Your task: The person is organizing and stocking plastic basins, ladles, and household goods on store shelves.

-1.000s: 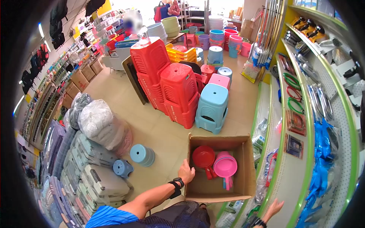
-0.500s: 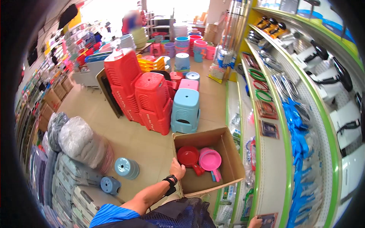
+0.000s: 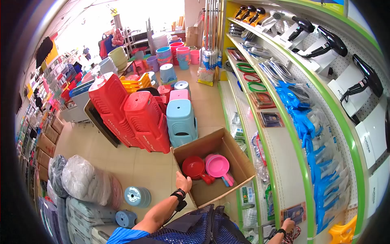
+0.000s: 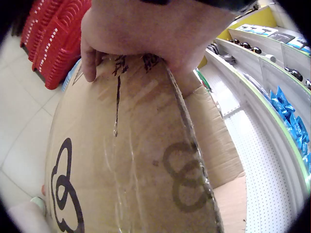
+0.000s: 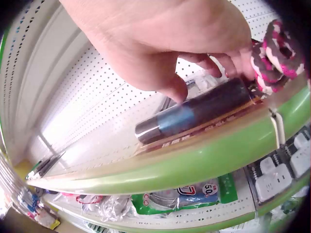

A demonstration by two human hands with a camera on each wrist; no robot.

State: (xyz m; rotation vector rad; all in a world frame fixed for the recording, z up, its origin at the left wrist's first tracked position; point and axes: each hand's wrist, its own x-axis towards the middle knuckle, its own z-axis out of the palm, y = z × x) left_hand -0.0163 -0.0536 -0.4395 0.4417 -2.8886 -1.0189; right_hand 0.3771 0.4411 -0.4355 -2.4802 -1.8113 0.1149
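My left hand [image 3: 183, 182] grips the left rim of an open cardboard box [image 3: 239, 162]. Its fingers press the outer wall [image 4: 121, 145] in the left wrist view. Inside the box lie a red dipper [image 3: 193, 167] and pink dippers [image 3: 217, 166], handles toward me. Over the shelf edge at lower right is my right hand [image 3: 288, 225], beside a flat package [image 3: 294, 213]. In the right wrist view, the thumb of that hand [image 5: 170, 43] touches a dark tube-shaped item [image 5: 199, 109], its fingers bent near a pink and black cord [image 5: 277, 58].
Red stools [image 3: 147, 118] and a light blue stool [image 3: 181, 120] stand beyond the box. Smaller blue stools [image 3: 137, 197] and wrapped bundles [image 3: 83, 175] are on the left. Shelves along the right hold blue packets [image 3: 300, 122] and hair dryers [image 3: 331, 42].
The view has turned right and the box appears more tilted. My right hand has moved from off the shelf to the packaged goods; my left hand stays on the box rim.
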